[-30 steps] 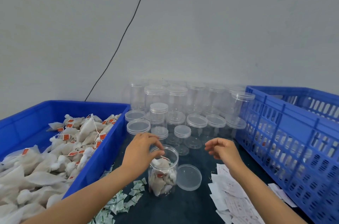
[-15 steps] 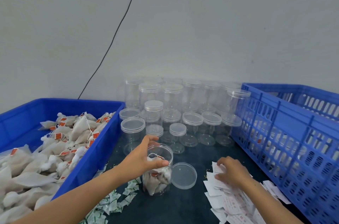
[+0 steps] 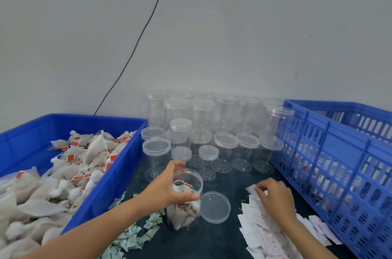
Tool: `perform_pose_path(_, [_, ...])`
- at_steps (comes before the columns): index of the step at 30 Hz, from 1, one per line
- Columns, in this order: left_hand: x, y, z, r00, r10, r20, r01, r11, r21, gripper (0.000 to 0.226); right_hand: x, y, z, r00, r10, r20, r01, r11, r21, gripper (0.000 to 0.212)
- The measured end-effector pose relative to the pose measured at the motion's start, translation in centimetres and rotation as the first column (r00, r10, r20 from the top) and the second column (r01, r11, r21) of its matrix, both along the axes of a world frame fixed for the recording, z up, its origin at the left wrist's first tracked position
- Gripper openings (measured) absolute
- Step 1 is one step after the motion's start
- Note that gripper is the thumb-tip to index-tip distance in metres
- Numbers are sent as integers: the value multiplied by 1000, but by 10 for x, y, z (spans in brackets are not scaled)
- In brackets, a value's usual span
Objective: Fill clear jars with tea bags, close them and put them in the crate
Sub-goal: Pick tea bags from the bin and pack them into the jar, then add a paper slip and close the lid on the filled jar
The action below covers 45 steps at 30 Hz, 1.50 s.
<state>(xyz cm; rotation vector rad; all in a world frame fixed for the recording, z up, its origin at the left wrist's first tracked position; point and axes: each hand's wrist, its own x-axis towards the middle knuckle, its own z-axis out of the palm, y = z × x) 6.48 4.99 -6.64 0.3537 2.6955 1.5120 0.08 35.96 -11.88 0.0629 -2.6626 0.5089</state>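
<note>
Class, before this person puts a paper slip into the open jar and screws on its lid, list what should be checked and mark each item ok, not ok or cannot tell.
1. Open jar stands upright on the table: ok.
2. Left hand steadies the jar at its rim: ok.
3. Jar holds tea bags: ok; whether it holds enough: cannot tell.
4. Loose lid lies within reach, just right of the jar: ok.
5. Right hand has one single slip from the paper slips: cannot tell.
6. Room in the crate: cannot tell.
</note>
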Motion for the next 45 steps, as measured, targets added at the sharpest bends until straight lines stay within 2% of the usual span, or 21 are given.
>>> perform_pose_path(2, [-1, 0, 0, 1000, -9, 3, 9, 1000, 3, 103, 4, -11, 17, 998, 53, -36, -61, 955, -290, 10])
perform_pose_path(3, [-1, 0, -1, 1000, -20, 4, 20, 1000, 7, 101, 7, -19, 28, 994, 83, -76, -106, 921, -376, 10])
perform_pose_path(6, [-1, -1, -2, 999, -42, -16, 42, 999, 12, 99, 24, -57, 60, 943, 208, -260, -309, 838, -450, 12])
perform_pose_path(8, [-1, -1, -2, 998, -42, -36, 43, 999, 29, 99, 38, -86, 71, 878, 348, -330, -462, 796, -391, 13])
perform_pose_path(10, [-1, -1, -3, 998, -48, -45, 50, 997, 51, 99, 47, -109, 76, 790, 516, -330, -601, 757, -255, 9])
perform_pose_path(12, [-2, -2, -3, 997, -58, -47, 61, 996, 63, 99, 46, -124, 80, 710, 657, -255, -696, 708, -115, 6])
perform_pose_path(15, [-1, -5, -3, 997, -64, -51, 67, 996, 59, 100, 39, -137, 85, 634, 768, -85, -766, 640, 68, 15])
perform_pose_path(17, [-1, -4, -3, 997, -59, -59, 62, 997, 46, 101, 34, -144, 86, 621, 778, 92, -780, 604, 164, 22])
perform_pose_path(20, [-2, -4, -3, 996, -71, -50, 74, 995, 65, 102, 31, -150, 90, 661, 685, 304, -750, 605, 268, 28])
perform_pose_path(25, [-4, -6, -5, 996, -84, -30, 86, 993, 86, 105, 32, -157, 99, 620, 630, 467, -783, 533, 320, 26])
perform_pose_path(28, [-4, -7, -5, 997, -80, -12, 81, 992, 101, 110, 32, -158, 99, 608, 659, 443, -794, 507, 337, 23])
perform_pose_path(30, [-5, -8, -6, 997, -72, 7, 71, 991, 111, 115, 30, -153, 95, 594, 747, 297, -801, 518, 299, 27])
perform_pose_path(31, [-5, -9, -6, 997, -74, 24, 71, 992, 108, 117, 29, -150, 92, 594, 781, 192, -802, 555, 222, 33])
perform_pose_path(34, [-7, -12, -7, 994, -77, 73, 71, 994, 78, 117, 29, -131, 76, 696, 703, -144, -715, 661, -226, 43])
perform_pose_path(36, [-9, -15, -8, 992, -67, 112, 60, 996, 64, 114, 26, -120, 59, 779, 588, -218, -616, 655, -437, 41])
perform_pose_path(37, [-9, -16, -8, 989, -65, 131, 59, 997, 49, 111, 25, -115, 49, 809, 557, -186, -568, 661, -491, 38])
perform_pose_path(39, [-10, -17, -9, 987, -62, 149, 61, 998, 13, 101, 22, -106, 29, 842, 540, -16, -468, 714, -520, 37])
perform_pose_path(42, [-10, -16, -9, 987, -39, 158, 39, 999, 4, 88, 22, -94, 3, 812, 533, 237, -395, 802, -448, 69])
perform_pose_path(45, [-10, -15, -9, 987, -23, 157, 18, 999, 34, 83, 24, -86, -10, 769, 542, 338, -405, 823, -397, 95])
